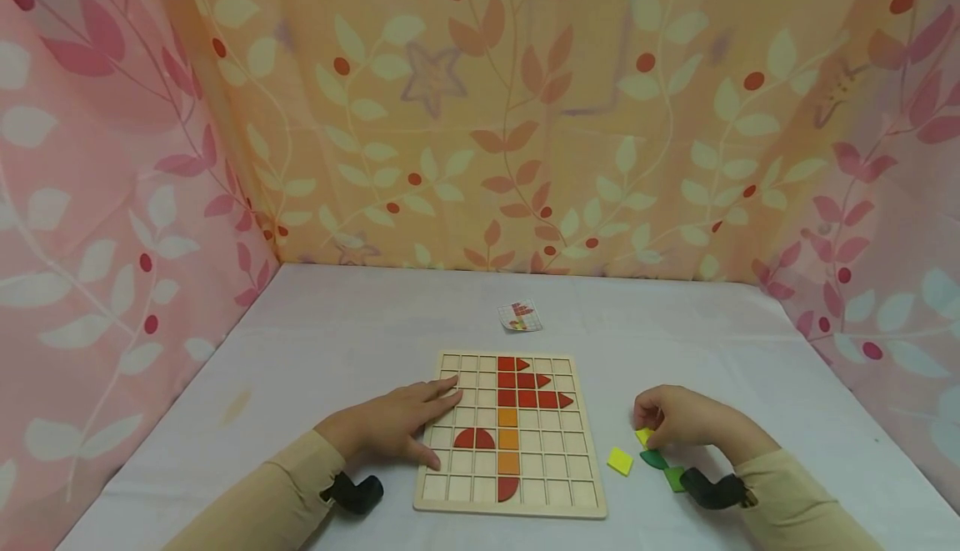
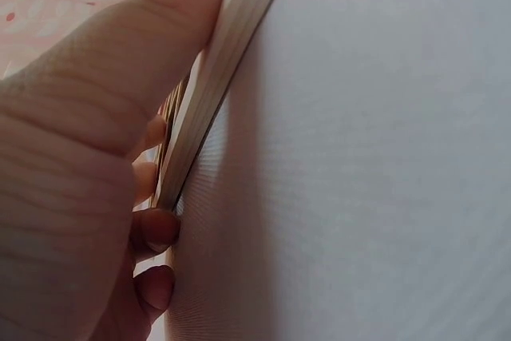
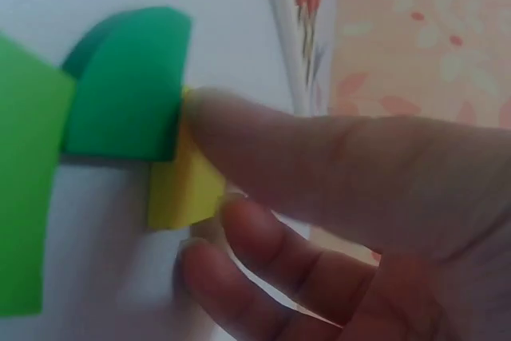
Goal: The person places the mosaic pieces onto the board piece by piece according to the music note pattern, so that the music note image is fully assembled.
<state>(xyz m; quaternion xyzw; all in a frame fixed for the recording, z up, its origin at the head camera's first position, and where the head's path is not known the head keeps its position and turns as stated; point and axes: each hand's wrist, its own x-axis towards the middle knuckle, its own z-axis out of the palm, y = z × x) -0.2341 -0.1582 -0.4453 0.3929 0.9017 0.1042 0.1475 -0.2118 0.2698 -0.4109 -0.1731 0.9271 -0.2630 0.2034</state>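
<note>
A wooden grid board (image 1: 551, 493) lies on the table with red, orange and half-round pieces set in its cells. My left hand (image 1: 390, 424) rests on its left edge, fingers spread over the cells; the left wrist view shows the thumb along the board's side (image 2: 215, 77). Right of the board, my right hand (image 1: 686, 419) pinches a yellow tile (image 3: 172, 193) between thumb and fingers, low over the table. Beside that tile lie a dark green quarter-round piece (image 3: 132, 89) and a light green square tile (image 3: 24, 189). Another yellow tile (image 1: 619, 461) sits nearer the board.
A small picture card (image 1: 519, 316) with a coloured grid pattern lies beyond the board. White cloth (image 1: 360, 326) covers the table, and patterned curtains (image 1: 480, 117) stand at the back and both sides.
</note>
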